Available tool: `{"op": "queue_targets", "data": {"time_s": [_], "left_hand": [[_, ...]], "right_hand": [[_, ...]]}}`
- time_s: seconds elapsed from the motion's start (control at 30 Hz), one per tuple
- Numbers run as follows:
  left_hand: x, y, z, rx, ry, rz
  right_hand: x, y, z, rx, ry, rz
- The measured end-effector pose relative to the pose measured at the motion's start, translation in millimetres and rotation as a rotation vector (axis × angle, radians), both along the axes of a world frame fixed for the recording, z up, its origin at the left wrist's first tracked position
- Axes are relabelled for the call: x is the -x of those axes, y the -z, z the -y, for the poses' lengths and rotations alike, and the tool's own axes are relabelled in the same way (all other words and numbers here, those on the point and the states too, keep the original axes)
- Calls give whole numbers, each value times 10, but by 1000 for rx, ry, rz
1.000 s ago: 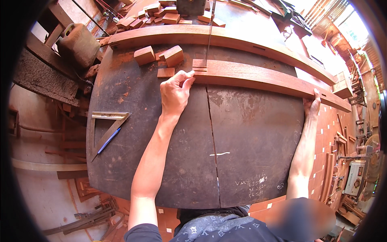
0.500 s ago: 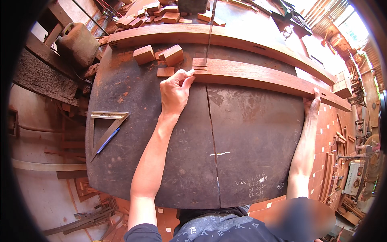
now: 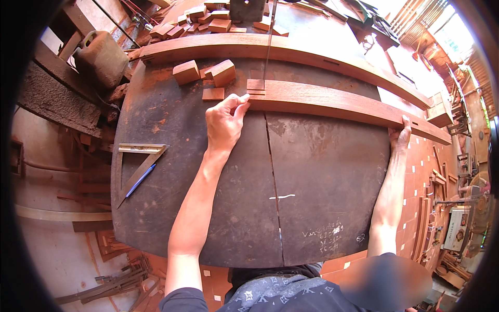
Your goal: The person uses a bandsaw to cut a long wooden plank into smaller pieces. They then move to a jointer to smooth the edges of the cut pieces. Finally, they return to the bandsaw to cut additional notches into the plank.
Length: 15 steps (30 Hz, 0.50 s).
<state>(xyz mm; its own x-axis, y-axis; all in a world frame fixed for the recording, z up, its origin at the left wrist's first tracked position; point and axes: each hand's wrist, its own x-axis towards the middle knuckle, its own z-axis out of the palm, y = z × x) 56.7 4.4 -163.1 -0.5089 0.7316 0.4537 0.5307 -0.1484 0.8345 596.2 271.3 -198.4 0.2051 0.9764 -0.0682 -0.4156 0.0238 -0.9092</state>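
Observation:
A long reddish-brown wooden beam (image 3: 322, 100) lies across the dark metal saw table (image 3: 218, 208), with narrow cuts in its left end. My left hand (image 3: 226, 120) is closed in a pinch at that end's near edge. Near the beam's other end, my right hand (image 3: 399, 136) grips it from the near side, thumb on top beside a small slot. An upright bandsaw blade (image 3: 268, 49) comes down at the far side of the beam's left end. Whether the blade touches the wood, I cannot tell.
A second long beam (image 3: 228, 46) lies farther back. Left of the blade are small wood blocks (image 3: 223, 73); several offcuts (image 3: 220, 26) are heaped behind. A triangular square (image 3: 122, 171) and a blue pen (image 3: 140, 180) lie at the left. A jerrycan (image 3: 101, 58) stands beyond the table's left edge.
The beam has shifted slightly toward me, its left end drawing back from the blade. Both hands keep their hold on it.

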Motion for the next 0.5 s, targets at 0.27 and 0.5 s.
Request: {"op": "queue_targets", "data": {"time_s": [0.27,0.5], "left_hand": [[9,9,-97,-47,11,24],[6,7,-100,-10,7,32]], "right_hand": [[38,-26,-41,-5,10,3],[45,-60,-22,-9,6,3]]}}
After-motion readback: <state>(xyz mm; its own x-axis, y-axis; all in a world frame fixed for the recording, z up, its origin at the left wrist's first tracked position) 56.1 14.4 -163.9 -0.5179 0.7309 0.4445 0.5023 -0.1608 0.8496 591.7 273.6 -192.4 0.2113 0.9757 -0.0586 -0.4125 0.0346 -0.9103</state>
